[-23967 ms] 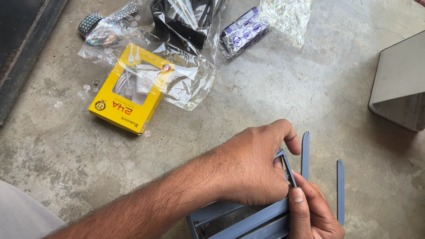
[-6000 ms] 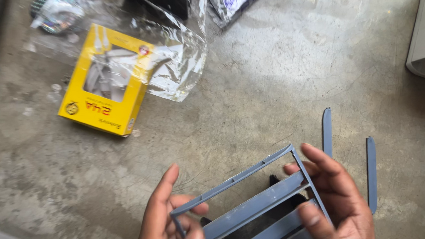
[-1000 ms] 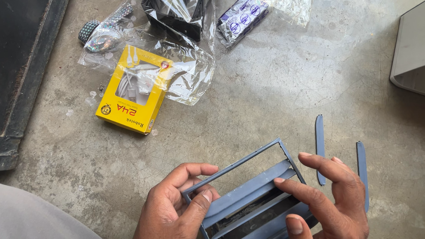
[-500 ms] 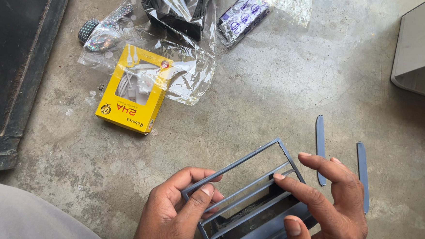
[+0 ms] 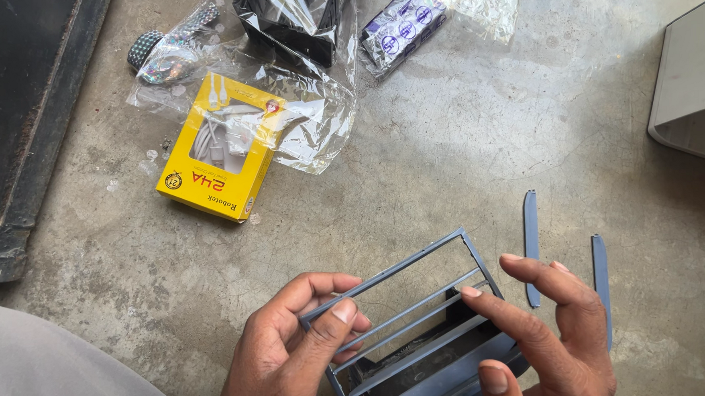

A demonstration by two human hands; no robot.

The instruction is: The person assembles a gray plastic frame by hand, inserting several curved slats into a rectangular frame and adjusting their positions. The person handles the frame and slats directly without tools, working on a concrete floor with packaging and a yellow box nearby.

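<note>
Grey-blue plastic makes up the vent frame, a rectangular grille held low in the middle of the view, just above the concrete floor. Its outer rim is a thin open rectangle, tilted so that the far long edge rises toward the upper right. Inside it, several narrow slats run lengthwise, more or less parallel, with dark gaps between them; the upper part of the rim is open, with bare floor showing through.

The left hand has its grip closed on the frame's left end, thumb laid over the near corner and fingers curled behind the rim. The right hand steadies the right end: its forefinger tip touches one slat, the thumb presses the lower edge, and the other fingers are spread loose above.

Just beyond the right hand, two loose slats of the same grey-blue lie on the floor, side by side and apart.

Farther off, toward the upper left, lies a yellow box with a clear window, partly overlapped by crumpled clear wrap. Behind it sit a black box in plastic and a small purple-printed packet. A pale panel stands at the right edge.
</note>
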